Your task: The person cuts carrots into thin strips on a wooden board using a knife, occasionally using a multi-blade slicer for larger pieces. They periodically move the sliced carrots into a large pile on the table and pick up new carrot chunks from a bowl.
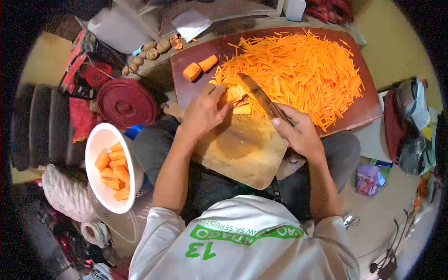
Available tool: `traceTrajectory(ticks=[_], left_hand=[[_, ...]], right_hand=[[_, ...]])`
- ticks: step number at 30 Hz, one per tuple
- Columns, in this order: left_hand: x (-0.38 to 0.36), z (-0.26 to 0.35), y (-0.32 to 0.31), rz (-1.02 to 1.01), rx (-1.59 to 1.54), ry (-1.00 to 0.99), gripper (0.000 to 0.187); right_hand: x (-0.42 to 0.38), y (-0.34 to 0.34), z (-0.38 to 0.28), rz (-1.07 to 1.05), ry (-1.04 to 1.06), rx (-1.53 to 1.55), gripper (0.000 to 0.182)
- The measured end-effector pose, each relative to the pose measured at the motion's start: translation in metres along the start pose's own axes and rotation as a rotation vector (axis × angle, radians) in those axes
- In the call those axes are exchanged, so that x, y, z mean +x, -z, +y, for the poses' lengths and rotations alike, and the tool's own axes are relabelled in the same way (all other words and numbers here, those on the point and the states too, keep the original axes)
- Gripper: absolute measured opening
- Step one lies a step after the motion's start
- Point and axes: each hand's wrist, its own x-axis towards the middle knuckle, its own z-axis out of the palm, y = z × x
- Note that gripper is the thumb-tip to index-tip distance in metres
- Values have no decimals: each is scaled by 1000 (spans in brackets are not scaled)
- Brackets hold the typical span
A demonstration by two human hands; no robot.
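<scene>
My right hand [301, 130] is wrapped round the handle of a knife [257, 91], whose long, dark, stained blade points up and to the left. My left hand [205, 109] has its fingers bent over cut carrot pieces [233, 94] at the far end of a wooden cutting board [254, 163]; the fingertips are partly hidden. Beside those fingers a squared carrot slice [241, 108] lies near the blade. The board rests across my lap. Beyond it, a large heap of carrot strips [298, 74] covers much of a dark red tabletop [186, 91].
Two carrot chunks [199, 67] lie at the tabletop's left. A white bowl [90, 170] of peeled carrots stands at my left, near a round dark red lid [126, 102]. Brown root vegetables [151, 52] sit at the back left. A purple packet [367, 179] lies at right.
</scene>
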Motion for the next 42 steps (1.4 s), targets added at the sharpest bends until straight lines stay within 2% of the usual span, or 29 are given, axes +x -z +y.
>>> traceTrajectory(ticks=[6,10,11,14,20,23,26,35,38,42], left_hand=[[2,-3,10,-28,-34,35,42],[0,-6,14,-26,-44,0,43],[-2,-10,8,34,-14,-55,48],[-1,-14,4,22,-13,-109,46],[1,-10,1,14,-71,-82,37],[2,-7,-5,99,-107,-110,25],[0,-9,-9,63,-96,-74,42],[1,3,-9,33,-109,29,42],[0,1,-16,113,-64,-58,44],[0,9,-18,178,-159,-66,45]], right_hand=[[2,1,3,-16,-194,-6,46],[5,-1,16,-3,-105,77,49],[5,-1,19,2,-80,89,49],[5,3,20,0,-114,105,47],[6,-1,15,12,-133,125,46],[5,-1,15,15,-152,112,48],[5,-1,16,17,-164,123,45],[7,-1,18,-6,-141,42,47],[7,1,20,-20,-138,40,47],[7,-1,19,-21,-133,31,47]])
